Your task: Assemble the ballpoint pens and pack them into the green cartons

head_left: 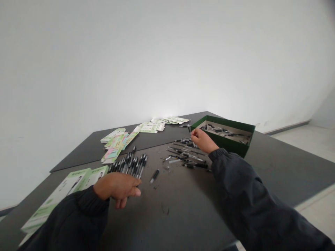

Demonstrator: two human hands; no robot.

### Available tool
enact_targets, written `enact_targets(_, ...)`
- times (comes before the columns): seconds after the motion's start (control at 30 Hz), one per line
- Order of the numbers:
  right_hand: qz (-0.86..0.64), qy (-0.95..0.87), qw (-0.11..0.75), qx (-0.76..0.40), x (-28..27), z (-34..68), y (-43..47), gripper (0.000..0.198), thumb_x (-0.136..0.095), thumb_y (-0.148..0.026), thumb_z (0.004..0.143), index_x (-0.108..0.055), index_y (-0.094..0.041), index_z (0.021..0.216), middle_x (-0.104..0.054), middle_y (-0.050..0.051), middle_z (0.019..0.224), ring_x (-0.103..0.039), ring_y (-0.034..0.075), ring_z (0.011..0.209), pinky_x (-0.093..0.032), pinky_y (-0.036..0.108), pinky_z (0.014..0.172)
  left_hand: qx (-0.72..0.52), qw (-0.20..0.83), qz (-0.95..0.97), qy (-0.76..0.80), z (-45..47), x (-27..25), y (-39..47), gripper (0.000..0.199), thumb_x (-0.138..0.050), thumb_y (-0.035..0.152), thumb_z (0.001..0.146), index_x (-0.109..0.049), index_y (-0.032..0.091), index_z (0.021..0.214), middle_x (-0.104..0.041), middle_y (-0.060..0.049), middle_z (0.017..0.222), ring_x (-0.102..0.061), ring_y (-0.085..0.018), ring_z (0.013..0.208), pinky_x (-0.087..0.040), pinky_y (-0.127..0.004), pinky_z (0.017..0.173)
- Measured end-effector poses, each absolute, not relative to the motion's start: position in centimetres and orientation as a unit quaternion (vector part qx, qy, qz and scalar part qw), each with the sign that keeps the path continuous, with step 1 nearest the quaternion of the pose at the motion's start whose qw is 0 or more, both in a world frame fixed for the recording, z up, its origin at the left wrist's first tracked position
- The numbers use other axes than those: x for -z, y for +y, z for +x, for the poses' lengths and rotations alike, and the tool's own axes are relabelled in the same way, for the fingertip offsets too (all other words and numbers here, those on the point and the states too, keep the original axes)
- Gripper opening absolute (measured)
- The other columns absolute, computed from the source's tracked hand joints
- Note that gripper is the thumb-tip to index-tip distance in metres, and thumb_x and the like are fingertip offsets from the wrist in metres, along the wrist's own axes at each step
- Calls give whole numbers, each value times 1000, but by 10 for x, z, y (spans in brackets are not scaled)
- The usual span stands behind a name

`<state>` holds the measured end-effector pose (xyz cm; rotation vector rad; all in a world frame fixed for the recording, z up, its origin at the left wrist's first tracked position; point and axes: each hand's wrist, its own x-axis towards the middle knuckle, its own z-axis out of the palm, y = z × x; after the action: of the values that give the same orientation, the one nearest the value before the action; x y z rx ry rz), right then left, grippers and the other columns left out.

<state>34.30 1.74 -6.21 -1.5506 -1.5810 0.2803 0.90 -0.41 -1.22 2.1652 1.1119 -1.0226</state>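
Observation:
My left hand (119, 188) hangs over the table at the near edge of a row of black-and-clear pens (128, 164). Its fingers are loosely bent and apart, with nothing visible in them. Farther right, my right hand (202, 139) pinches a small upright pen (189, 130) beside the green box; the fingers hide its lower part. Just nearer than that hand lie scattered pens and pen parts (185, 153). One short black pen piece (154, 176) rests alone between the two groups.
A green open box (232, 144) with loose pen parts stands at the right. Flattened green-and-white cartons (151, 127) lie along the back, more colourful ones (116, 146) at the left. White-green pen boxes (65, 188) lie by my left sleeve. A white wall (157, 62) rises behind the table.

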Motion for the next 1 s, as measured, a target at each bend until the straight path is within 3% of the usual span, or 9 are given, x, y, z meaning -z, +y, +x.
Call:
enact_targets(0.13, -466, -622, 542, -320, 63, 299, 5, 23, -46, -24, 78, -43, -17, 100, -43, -8, 59, -41, 7, 43, -35, 19, 44, 353, 256, 801, 411, 11, 9, -7, 55, -29, 33, 89, -28, 6, 137, -70, -18, 94, -68, -23, 79, -51, -30, 67)
enact_targets(0.23, -371, -607, 548, -440, 65, 255, -13, 18, -49, -26, 78, -43, -18, 93, -47, -8, 57, -45, 7, 42, -38, 19, 43, 344, 224, 813, 413, 13, 3, -11, 58, -31, 35, 87, -26, 7, 138, -67, -18, 102, -66, -25, 84, -50, -33, 71)
enact_targets(0.33, -304, -614, 505, -525, 70, 216, -32, 17, -53, -24, 77, -41, -19, 88, -52, -7, 55, -52, 9, 45, -43, 22, 47, 318, 134, 851, 397, 15, -3, -15, 66, -36, 43, 86, -26, 6, 139, -55, -22, 123, -57, -29, 105, -43, -37, 86)
enact_targets(0.4, -279, -619, 483, -553, 73, 198, -41, 18, -57, -22, 75, -42, -19, 84, -53, -6, 54, -54, 10, 47, -44, 22, 49, 294, 114, 867, 386, 17, -5, -18, 71, -38, 47, 85, -22, 5, 140, -51, -22, 126, -52, -30, 110, -40, -36, 88)
enact_targets(0.47, -263, -615, 483, -566, 76, 187, -48, 19, -60, -23, 74, -44, -19, 82, -53, -6, 56, -54, 9, 50, -45, 22, 50, 265, 132, 878, 377, 21, -5, -19, 71, -38, 47, 85, -20, 8, 140, -58, -18, 119, -56, -29, 104, -43, -34, 84)
enact_targets(0.6, -252, -602, 513, -558, 76, 183, -53, 23, -69, -26, 67, -50, -19, 77, -55, -3, 66, -53, 10, 59, -44, 22, 55, 217, 162, 897, 349, 35, -4, -21, 56, -46, 45, 82, -39, 14, 128, -64, -11, 109, -60, -25, 95, -44, -30, 79)
enact_targets(0.73, -230, -565, 553, -568, 77, 186, -51, 27, -74, -29, 63, -51, -17, 73, -57, -1, 75, -53, 11, 69, -44, 23, 63, 214, 169, 901, 339, 49, -7, -17, 48, -48, 39, 82, -42, 15, 123, -66, -7, 101, -60, -22, 91, -44, -28, 78)
enact_targets(0.93, -180, -545, 543, -613, 85, 186, -47, 34, -65, -35, 73, -54, -19, 101, -61, 4, 94, -57, 13, 82, -45, 27, 75, 243, 147, 901, 328, 47, -11, -3, 38, -37, 40, 87, -54, 14, 109, -68, -7, 89, -62, -21, 79, -45, -26, 68)
enact_targets(1.0, -198, -598, 508, -588, 81, 195, -44, 38, -60, -32, 78, -48, -19, 112, -61, 6, 97, -58, 13, 83, -46, 29, 75, 251, 140, 893, 346, 44, -13, -1, 45, -36, 41, 87, -49, 13, 120, -68, -10, 96, -62, -23, 83, -45, -27, 71)
